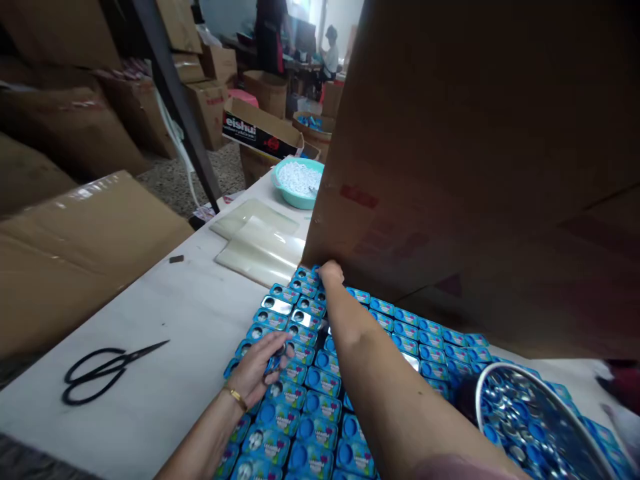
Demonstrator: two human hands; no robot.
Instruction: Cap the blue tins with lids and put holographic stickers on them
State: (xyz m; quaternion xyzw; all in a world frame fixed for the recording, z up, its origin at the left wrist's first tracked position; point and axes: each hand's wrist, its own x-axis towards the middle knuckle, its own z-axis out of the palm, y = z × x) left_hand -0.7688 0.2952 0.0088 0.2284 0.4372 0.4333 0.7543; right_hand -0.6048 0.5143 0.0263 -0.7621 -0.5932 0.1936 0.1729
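Rows of small blue printed tins cover the table in front of me. Some have a round blue disc on top; others show a dark or whitish round opening. My left hand, with a gold bracelet at the wrist, is curled over the left rows around several small round lids, partly hidden by the fingers. My right hand reaches to the far end of the rows, beside the cardboard. Its fingers are bent down at a far tin; what they pinch is hidden. A metal bowl of loose round blue and silver lids stands at right.
A large cardboard box rises behind the tins. Black scissors lie on the white table at left. Clear plastic sheets and a turquoise basin of white pieces are farther back. Cartons and people are beyond.
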